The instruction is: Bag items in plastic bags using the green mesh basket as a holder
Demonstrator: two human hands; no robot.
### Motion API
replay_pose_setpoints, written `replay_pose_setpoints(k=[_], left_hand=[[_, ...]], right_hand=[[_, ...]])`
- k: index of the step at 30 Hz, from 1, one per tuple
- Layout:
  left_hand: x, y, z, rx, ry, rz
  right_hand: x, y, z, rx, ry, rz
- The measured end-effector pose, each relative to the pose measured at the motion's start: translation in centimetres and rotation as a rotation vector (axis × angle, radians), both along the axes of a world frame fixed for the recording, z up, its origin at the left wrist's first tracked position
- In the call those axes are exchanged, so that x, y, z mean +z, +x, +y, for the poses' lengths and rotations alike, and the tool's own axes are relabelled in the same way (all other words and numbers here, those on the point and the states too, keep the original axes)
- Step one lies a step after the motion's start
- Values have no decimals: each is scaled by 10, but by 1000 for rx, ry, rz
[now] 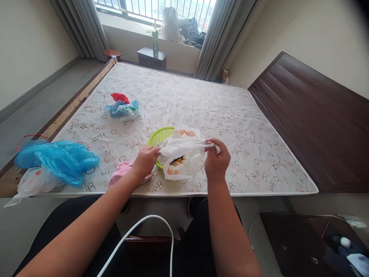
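Observation:
A white plastic bag [187, 148] with orange print is stretched between my two hands. My left hand [146, 159] pinches its left side, next to the rim of a green plastic basket [158, 136]. On the other side my right hand [217, 157] is closed around the bunched end of the bag. The bag lies over the right part of the basket and hides much of it. Something dark and orange shows under the bag, too covered to name. A pink cloth [122, 173] lies on the mattress, partly behind my left forearm.
The mattress [245, 134] is printed with letters. Blue and clear plastic bags [63, 159] lie at its left front corner. Farther back sit smaller blue and red bags [122, 107]. A dark headboard [311, 123] stands at the right. A white cable [150, 216] arches up near my lap.

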State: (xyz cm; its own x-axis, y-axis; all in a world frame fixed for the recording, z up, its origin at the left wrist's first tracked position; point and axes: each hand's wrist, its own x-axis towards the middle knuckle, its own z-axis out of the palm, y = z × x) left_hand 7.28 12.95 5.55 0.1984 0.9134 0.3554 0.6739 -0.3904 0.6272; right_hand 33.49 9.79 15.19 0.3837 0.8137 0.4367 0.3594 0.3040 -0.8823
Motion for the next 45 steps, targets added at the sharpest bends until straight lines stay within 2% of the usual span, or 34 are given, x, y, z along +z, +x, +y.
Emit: replay_pose_setpoints(k=[3, 6, 8, 11, 14, 16, 18, 21, 24, 26, 30, 32, 34, 37, 39, 42, 45], left_hand=[[-5, -4, 5, 79, 54, 5], [-2, -2, 4, 76, 8, 16], [8, -1, -1, 34, -3, 13], [33, 2, -10, -95, 80, -60], [61, 10, -21, -229, 163, -110], [74, 19, -27, -286, 154, -104], [79, 26, -31, -313, 126, -115], [78, 30, -32, -276, 85, -172], [73, 24, -28, -196, 18, -253], [70, 19, -23, -112, -64, -413], [65, 8, -4, 79, -260, -1111], [64, 0, 6, 132, -327, -1439], [63, -7, 14, 142, -376, -1625], [61, -13, 18, 125, -415, -1714], [60, -12, 17, 133, -414, -1723], [58, -8, 15, 131, -387, -1709], [57, -9, 16, 150, -332, -1680]], right_hand=[[0, 9, 4, -110, 15, 132], [1, 11, 6, -84, 12, 181], [2, 10, 5, -3, -29, 152], [6, 6, 1, 158, -104, 6], [13, -2, -4, 332, -126, -148], [18, -8, -7, 438, -126, -217], [23, -15, -11, 518, -132, -268], [27, -19, -15, 559, -174, -296], [22, -15, -12, 502, -227, -222], [13, -8, -5, 386, -226, -109], [-8, 10, 16, 74, -57, 243], [-17, 19, 25, 14, 41, 409], [-24, 26, 30, 17, 68, 547], [-30, 28, 32, 78, 10, 679], [-31, 26, 31, 107, -30, 683], [-28, 21, 28, 73, -35, 572], [-24, 25, 25, -47, -26, 380]])
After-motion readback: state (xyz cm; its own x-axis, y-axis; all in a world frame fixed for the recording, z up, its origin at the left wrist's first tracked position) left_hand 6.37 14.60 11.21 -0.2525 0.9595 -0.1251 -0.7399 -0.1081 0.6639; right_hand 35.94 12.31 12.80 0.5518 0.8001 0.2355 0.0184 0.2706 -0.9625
